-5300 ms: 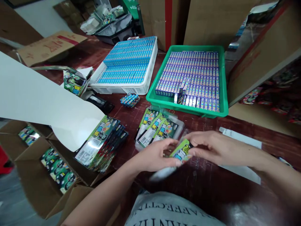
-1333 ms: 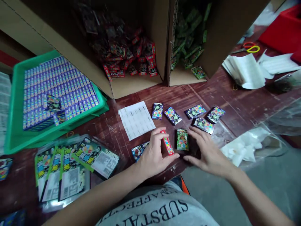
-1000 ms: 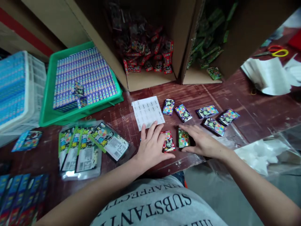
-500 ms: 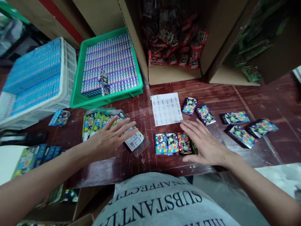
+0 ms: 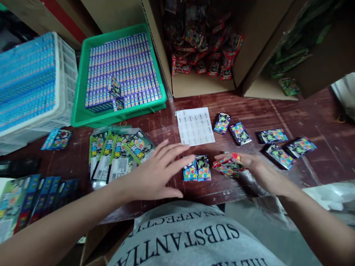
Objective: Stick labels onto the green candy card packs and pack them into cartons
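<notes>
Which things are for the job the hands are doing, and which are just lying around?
Probably for the job:
red box, tilted in the right hand
blue box and purple box, side by side near the left hand

Probably just lying around:
black object, far left
white crumpled material, right

Dim, soft light leaves the cardboard box (image 5: 256, 33) dark inside.

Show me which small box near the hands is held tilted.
The red box, held tilted in the right hand; the blue box and the purple box, side by side to its left in the picture, lie flat.
</notes>
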The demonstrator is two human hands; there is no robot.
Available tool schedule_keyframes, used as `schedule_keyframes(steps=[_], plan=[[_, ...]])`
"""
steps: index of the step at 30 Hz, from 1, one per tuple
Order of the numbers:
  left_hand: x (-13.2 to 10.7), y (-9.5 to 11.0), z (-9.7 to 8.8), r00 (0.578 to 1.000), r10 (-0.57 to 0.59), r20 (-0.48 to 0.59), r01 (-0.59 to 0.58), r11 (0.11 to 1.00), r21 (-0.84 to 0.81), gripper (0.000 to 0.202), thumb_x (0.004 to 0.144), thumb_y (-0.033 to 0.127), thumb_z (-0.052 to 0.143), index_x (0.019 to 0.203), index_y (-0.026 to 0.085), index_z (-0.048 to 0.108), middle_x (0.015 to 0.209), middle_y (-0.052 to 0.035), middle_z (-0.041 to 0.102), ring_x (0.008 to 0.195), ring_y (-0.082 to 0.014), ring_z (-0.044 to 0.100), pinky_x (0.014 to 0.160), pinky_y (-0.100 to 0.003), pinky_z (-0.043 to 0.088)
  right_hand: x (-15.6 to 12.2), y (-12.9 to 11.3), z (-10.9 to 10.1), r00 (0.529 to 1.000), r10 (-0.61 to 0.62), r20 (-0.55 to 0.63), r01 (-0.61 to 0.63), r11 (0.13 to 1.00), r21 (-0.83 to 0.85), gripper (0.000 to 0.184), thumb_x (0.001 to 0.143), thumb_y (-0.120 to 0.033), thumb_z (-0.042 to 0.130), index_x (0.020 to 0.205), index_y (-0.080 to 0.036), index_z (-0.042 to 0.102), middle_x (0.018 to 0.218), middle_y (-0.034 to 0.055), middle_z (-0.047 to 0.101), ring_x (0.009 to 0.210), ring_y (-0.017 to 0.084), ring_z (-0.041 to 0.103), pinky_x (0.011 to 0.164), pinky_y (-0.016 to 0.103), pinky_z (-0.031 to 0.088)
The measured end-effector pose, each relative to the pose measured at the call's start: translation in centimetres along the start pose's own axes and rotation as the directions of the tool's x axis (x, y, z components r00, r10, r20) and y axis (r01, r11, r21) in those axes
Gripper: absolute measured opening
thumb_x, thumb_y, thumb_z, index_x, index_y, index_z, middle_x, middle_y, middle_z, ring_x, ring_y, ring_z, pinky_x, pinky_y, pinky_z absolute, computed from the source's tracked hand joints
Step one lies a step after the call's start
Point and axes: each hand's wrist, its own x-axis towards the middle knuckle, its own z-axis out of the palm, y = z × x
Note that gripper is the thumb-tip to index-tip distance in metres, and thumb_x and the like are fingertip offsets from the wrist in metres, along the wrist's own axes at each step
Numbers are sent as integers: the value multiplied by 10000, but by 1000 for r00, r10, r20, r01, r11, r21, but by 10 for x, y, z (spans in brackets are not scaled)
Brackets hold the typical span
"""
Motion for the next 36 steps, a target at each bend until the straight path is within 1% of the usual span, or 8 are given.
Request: schedule_keyframes(steps=[6,11,18,21,24,27,32,36], plan=[[67,43,49,973,109,-205,-119,992,-37,647,937,453,666,1504,248,432,1579,-158,414,1464,-313,385,1211,-530,284,21,12,9,986,26,-164,-63,973,-222,453,1053,-460,364,852,-212,686,798,19,748,723,182,702,693,287,535],[90,50,80,974,-42,-224,34,999,-39,463,969,319,629,1399,182,530,1366,-129,613,1293,-273,559,1145,-501,346,37,40,23,920,-48,-389,-163,856,-491,373,1058,-410,368,1064,-211,683,913,64,777,748,230,731,670,327,515],[25,14,31,972,-172,-157,186,979,78,930,739,758,713,1454,204,498,1521,-182,481,1386,-379,452,1177,-590,262,17,52,14,902,-338,-268,28,665,-746,619,939,-636,559,1346,-169,565,1400,169,607,1317,357,522,1076,551,430],[-31,-32,7,979,-205,-1,200,958,207,1037,685,606,848,1548,245,401,1643,-176,327,1486,-426,322,1213,-605,198,4,55,18,945,-326,-29,177,585,-791,948,822,-794,575,1490,-135,438,1583,215,410,1472,407,330,1174,617,321],[-69,-68,-1,958,-223,177,178,954,241,1083,666,487,884,1585,291,348,1672,-128,294,1513,-414,294,1245,-585,125,3,57,24,943,-309,120,279,544,-791,836,884,-674,604,1496,-128,445,1590,213,402,1485,390,316,1226,617,238],[-75,-80,2,939,-227,258,170,959,226,975,763,404,810,1598,296,318,1679,-101,286,1527,-368,288,1249,-549,122,7,59,22,942,-291,165,306,549,-778,640,935,-430,634,1506,-199,461,1530,170,485,1438,355,395,1225,620,234],[-53,-77,10,965,-173,199,136,973,186,848,784,204,643,1568,361,360,1659,-42,349,1418,-355,448,1169,-536,265,7,64,16,936,-285,205,339,581,-740,1094,773,-802,628,1609,-187,283,1620,210,363,1463,437,345,1209,705,179],[-40,-65,0,977,-88,192,60,987,149,845,752,151,613,1541,364,399,1550,-24,514,1339,-330,511,1145,-511,296,10,64,18,944,-291,159,306,583,-752,926,885,-729,558,1611,-230,273,1541,153,505,1417,389,431,1210,700,194]])
